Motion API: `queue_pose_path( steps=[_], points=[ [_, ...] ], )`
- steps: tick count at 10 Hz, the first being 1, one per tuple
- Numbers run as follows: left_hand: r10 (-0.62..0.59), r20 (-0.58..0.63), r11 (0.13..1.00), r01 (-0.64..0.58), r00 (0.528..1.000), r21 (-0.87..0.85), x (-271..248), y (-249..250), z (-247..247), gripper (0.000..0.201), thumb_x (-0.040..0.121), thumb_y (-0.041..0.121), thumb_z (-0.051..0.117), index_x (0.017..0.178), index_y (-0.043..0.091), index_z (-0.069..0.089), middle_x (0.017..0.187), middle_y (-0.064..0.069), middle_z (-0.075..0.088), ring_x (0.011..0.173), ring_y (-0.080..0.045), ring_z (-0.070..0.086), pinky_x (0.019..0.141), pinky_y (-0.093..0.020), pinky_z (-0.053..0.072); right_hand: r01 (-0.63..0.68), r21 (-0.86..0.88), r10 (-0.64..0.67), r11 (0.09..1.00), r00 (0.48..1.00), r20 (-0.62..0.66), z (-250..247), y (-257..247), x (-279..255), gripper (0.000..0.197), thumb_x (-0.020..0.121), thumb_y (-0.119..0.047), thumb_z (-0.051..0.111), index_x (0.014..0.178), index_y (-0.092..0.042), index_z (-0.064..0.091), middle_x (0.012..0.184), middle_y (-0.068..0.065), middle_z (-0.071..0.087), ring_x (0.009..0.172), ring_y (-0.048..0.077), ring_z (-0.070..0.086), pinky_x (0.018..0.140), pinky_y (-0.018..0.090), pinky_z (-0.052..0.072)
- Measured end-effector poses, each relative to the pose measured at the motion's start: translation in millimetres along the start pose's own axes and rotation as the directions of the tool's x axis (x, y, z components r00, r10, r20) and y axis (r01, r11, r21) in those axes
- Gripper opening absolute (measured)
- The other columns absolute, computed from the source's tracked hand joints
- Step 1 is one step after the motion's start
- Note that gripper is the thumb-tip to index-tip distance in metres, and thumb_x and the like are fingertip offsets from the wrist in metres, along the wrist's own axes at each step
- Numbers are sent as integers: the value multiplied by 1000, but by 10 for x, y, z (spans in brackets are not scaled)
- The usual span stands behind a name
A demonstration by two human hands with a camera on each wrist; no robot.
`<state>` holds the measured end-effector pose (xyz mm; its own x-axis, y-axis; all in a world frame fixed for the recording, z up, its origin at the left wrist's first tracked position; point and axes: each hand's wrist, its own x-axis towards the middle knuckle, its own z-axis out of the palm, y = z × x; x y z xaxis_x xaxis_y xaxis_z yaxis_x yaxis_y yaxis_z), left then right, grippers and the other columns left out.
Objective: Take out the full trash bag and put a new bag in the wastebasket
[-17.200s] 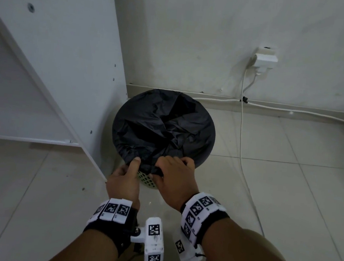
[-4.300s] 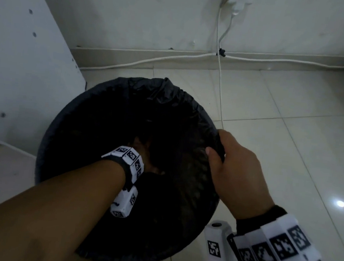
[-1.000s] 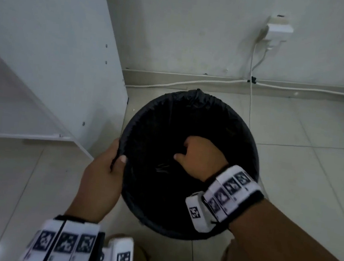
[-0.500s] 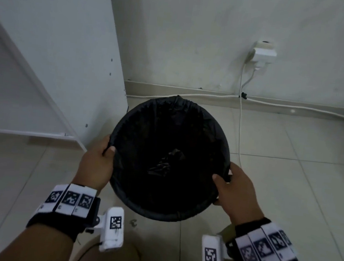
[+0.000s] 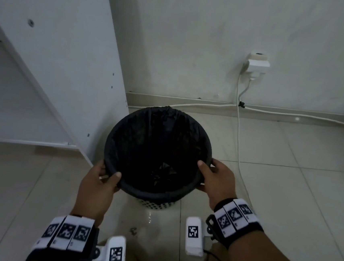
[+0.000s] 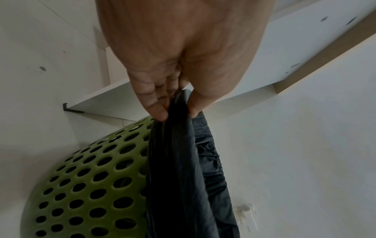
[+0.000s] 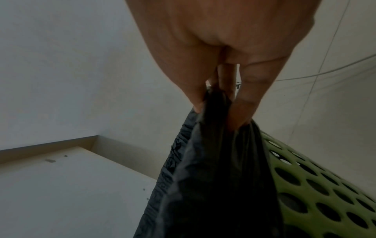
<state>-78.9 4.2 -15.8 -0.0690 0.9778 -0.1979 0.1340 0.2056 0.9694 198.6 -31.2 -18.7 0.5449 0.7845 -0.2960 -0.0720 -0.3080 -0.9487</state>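
a black bag [image 5: 157,141] lines the green wastebasket [image 6: 87,180] dotted with round holes.

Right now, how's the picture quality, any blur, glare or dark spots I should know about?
Head view: dim, the black bag swallows detail inside the wastebasket, straight edges bow from the wide lens, faint sheen on the floor tiles. Left wrist view: green wastebasket holes smear at the lower edge. Right wrist view: soft and murky, the right hand blurred.

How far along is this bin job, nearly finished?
Nearly. A black bag already lines the green perforated wastebasket, its edge folded over the rim. The left hand and right hand grip that rim on opposite sides. The old full bag is out of view. Probably only letting go remains.
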Motion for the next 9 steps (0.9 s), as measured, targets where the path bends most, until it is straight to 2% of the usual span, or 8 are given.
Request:
queue_pose_path(
  steps=[1,2,3,4,5,7,8,9],
  points=[
    [66,-15,992,-64,998,113,75,25,-45,39,95,9,63,116,41,63,109,1,69,97,-24,69,85,-47,60,-15,26,15,1000,1000,-6,65,14,28,18,86,-32,74,91,-16,72,84,8,77,77,27,75,64,44,63],
    [135,26,932,-136,991,336,168,13,-114,41,96,22,63,121,55,57,104,9,69,92,-22,68,82,-48,60,35,-56,-37,998,998,-41,123,35,29,19,84,-41,73,79,-23,70,77,7,75,70,25,74,60,45,63],
    [92,30,874,-95,995,477,341,-19,-152,57,96,32,61,150,34,43,125,-6,69,107,-30,66,90,-52,57,81,-127,-91,989,993,-71,155,65,45,33,77,-57,69,71,-25,70,66,3,73,62,25,72,59,48,61],
    [59,10,798,-53,998,600,479,-13,-123,62,98,32,59,154,18,37,132,-17,65,105,-38,67,89,-48,56,94,-143,-104,985,992,-66,168,74,67,33,72,-63,66,74,-30,72,59,3,70,58,27,70,59,50,60],
    [47,33,729,-57,998,682,531,7,-105,54,97,34,56,146,15,43,117,-25,68,95,-43,67,79,-46,59,79,-158,-92,984,993,-75,168,81,77,31,70,-64,66,73,-34,72,55,4,68,55,29,68,58,50,60],
    [9,102,633,-85,995,770,547,165,-119,45,96,29,60,137,10,53,106,-25,72,88,-43,69,71,-37,49,76,-273,-93,959,995,-48,144,114,108,46,72,-70,57,66,-25,66,57,1,67,57,25,67,60,45,60],
    [3,82,689,-62,997,722,402,484,-104,39,96,23,61,132,8,58,120,-24,68,107,-41,64,85,-39,48,58,-308,-58,950,998,10,127,37,64,51,77,-73,49,76,-26,67,66,0,71,63,23,70,66,45,61],
    [-45,-71,779,80,996,622,151,731,-205,51,99,19,57,147,7,46,148,-21,49,133,-39,49,108,-42,38,-52,-343,63,938,998,21,-2,62,-63,72,82,-79,34,90,-12,61,85,5,69,78,29,69,75,41,56]
  ],
)
